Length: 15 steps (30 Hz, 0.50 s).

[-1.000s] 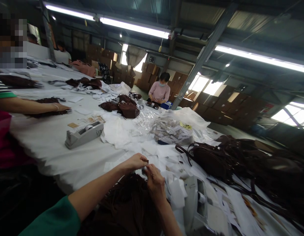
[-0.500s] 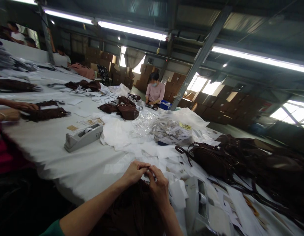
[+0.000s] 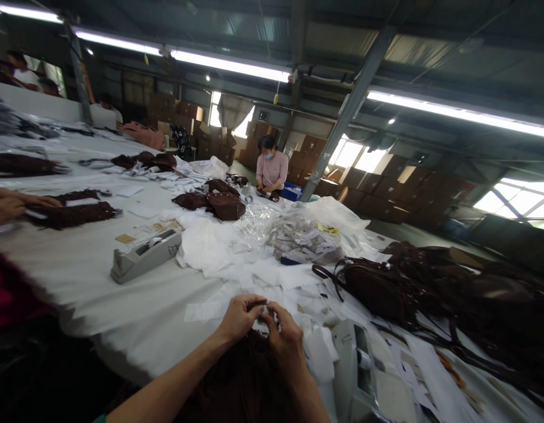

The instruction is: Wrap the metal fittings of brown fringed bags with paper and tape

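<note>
A dark brown fringed bag (image 3: pixel 241 376) lies at the near edge of the table, directly below my hands and partly covered by my forearms. Above its gathered top, my left hand (image 3: pixel 241 317) pinches a thin dark brown strip (image 3: pixel 264 303) between thumb and fingers. My right hand (image 3: pixel 284 332) is closed on the same strip from the other side, its fingertips almost touching those of the left. Most of the strip is hidden by the fingers, so whether it joins the bag I cannot tell.
A grey tape dispenser (image 3: pixel 146 255) stands at left, another tape dispenser (image 3: pixel 353 364) at right. Dark brown bags (image 3: pixel 378 288) are heaped rightward, beyond scattered white paper (image 3: pixel 281 273) and a plastic bag of paper slips (image 3: pixel 305 238). A co-worker's hand (image 3: pixel 45 201) touches brown fringed pieces; another person (image 3: pixel 272 169) works across the table.
My view has tilted and shifted slightly, so the scene sits a little lower and further left. My hands keep their pinch, with the fingertips shifted a little. The co-worker's hands have moved slightly left.
</note>
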Each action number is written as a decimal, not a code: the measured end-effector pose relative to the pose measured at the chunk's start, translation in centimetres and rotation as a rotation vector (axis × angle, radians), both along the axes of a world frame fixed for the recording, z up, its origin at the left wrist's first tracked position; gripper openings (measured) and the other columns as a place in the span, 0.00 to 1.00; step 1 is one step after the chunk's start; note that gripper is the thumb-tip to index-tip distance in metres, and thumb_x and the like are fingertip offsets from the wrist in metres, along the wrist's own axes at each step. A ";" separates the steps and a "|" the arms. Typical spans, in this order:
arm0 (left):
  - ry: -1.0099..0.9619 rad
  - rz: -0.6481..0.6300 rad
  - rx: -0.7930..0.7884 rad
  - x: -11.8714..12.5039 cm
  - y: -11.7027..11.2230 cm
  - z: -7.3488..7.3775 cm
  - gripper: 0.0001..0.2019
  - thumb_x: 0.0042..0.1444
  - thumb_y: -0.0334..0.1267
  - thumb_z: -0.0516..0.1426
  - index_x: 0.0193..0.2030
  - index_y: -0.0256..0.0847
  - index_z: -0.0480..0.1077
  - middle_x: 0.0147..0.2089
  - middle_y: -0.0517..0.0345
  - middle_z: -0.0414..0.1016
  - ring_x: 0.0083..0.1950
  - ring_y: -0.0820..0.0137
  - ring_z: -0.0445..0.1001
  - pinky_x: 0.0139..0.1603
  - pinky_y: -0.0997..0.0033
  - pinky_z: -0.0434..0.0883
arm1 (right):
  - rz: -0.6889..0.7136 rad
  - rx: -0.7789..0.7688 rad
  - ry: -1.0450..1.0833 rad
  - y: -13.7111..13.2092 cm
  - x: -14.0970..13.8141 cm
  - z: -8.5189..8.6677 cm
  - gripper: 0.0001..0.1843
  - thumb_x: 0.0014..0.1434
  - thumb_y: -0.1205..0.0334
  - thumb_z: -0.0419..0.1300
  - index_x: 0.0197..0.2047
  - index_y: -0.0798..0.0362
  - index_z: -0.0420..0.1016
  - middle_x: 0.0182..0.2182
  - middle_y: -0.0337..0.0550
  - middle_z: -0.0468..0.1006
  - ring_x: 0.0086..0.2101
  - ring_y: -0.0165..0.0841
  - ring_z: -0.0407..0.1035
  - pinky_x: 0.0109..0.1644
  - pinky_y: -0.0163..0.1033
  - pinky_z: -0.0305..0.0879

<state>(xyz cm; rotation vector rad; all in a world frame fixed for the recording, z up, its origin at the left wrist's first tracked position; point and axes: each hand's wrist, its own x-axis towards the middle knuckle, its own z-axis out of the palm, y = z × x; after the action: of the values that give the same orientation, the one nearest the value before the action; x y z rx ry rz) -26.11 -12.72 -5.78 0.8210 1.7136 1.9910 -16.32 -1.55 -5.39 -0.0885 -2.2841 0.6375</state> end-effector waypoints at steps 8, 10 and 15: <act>0.013 0.066 0.030 0.6 -0.1 -0.4 0.05 0.51 0.37 0.57 0.29 0.38 0.70 0.26 0.59 0.73 0.30 0.70 0.71 0.34 0.72 0.68 | 0.044 0.017 0.028 0.0 -0.2 0.0 0.10 0.62 0.62 0.54 0.43 0.50 0.76 0.40 0.47 0.80 0.42 0.39 0.75 0.46 0.44 0.73; 0.097 0.076 0.024 1.0 -0.4 -0.2 0.07 0.53 0.38 0.56 0.31 0.39 0.73 0.29 0.57 0.75 0.33 0.69 0.72 0.38 0.70 0.69 | 0.036 -0.001 0.034 0.1 0.0 -0.1 0.10 0.62 0.63 0.55 0.42 0.50 0.76 0.40 0.47 0.80 0.42 0.39 0.75 0.47 0.45 0.73; 0.226 0.081 0.003 1.7 -1.0 -0.5 0.10 0.56 0.38 0.55 0.40 0.42 0.76 0.41 0.54 0.79 0.45 0.63 0.74 0.49 0.64 0.70 | 0.011 -0.069 0.015 0.3 0.3 0.1 0.09 0.60 0.64 0.56 0.42 0.49 0.77 0.41 0.45 0.80 0.42 0.38 0.75 0.47 0.44 0.73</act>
<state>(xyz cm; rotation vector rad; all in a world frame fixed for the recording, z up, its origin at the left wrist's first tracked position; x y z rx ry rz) -24.40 -13.72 -6.32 1.0264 1.8959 2.0178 -16.00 -1.29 -5.33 -0.1045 -2.2500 0.7199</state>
